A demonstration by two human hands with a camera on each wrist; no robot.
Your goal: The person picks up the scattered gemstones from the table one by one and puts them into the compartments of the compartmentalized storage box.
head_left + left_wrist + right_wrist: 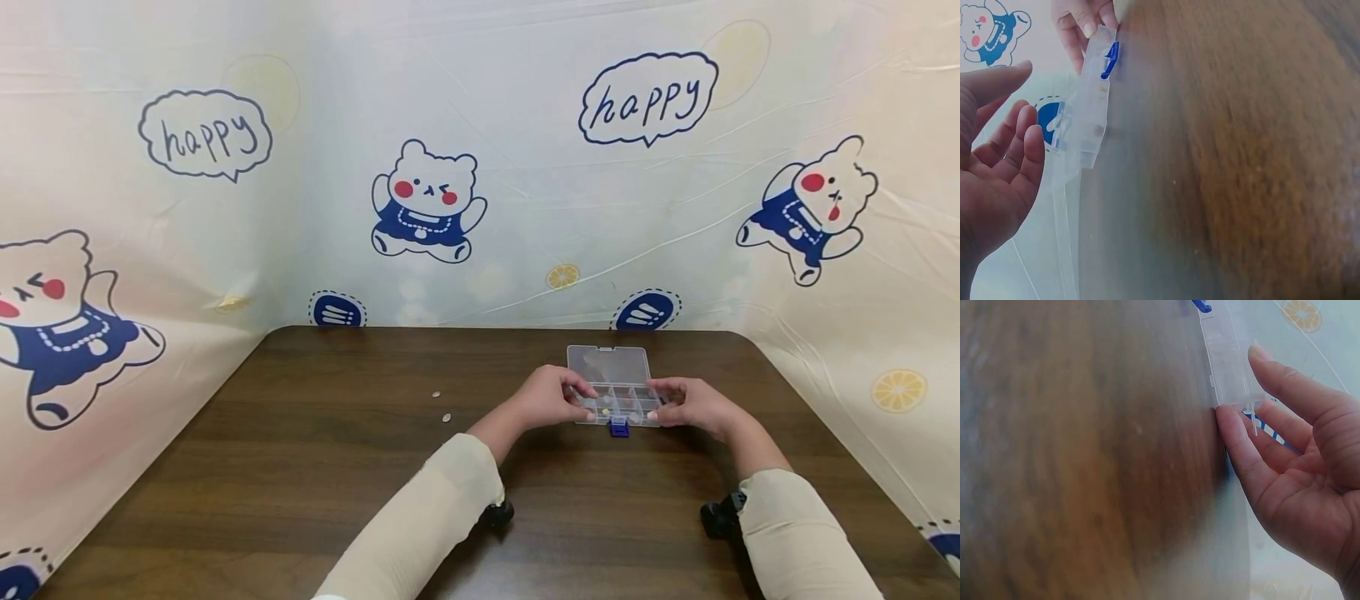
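Observation:
A clear plastic compartment box (622, 404) lies on the table, its transparent lid (609, 364) raised at the back. On its near side hangs a blue latch (618, 427). Small pieces, one of them yellow, lie in its compartments. My left hand (553, 397) reaches over the box's left end with loosely bent fingers; in the left wrist view they show nothing between them. At the opposite end my right hand (697, 406) holds the box, thumb by the near corner and fingers around the side. The right wrist view has a fingertip (1229, 415) right at the box's end.
Two small pale discs, one nearer (446, 417) and one farther (436, 394), lie on the brown wooden table (337, 483) left of the box. A printed cloth (517, 200) with bears hangs around the table's back and sides.

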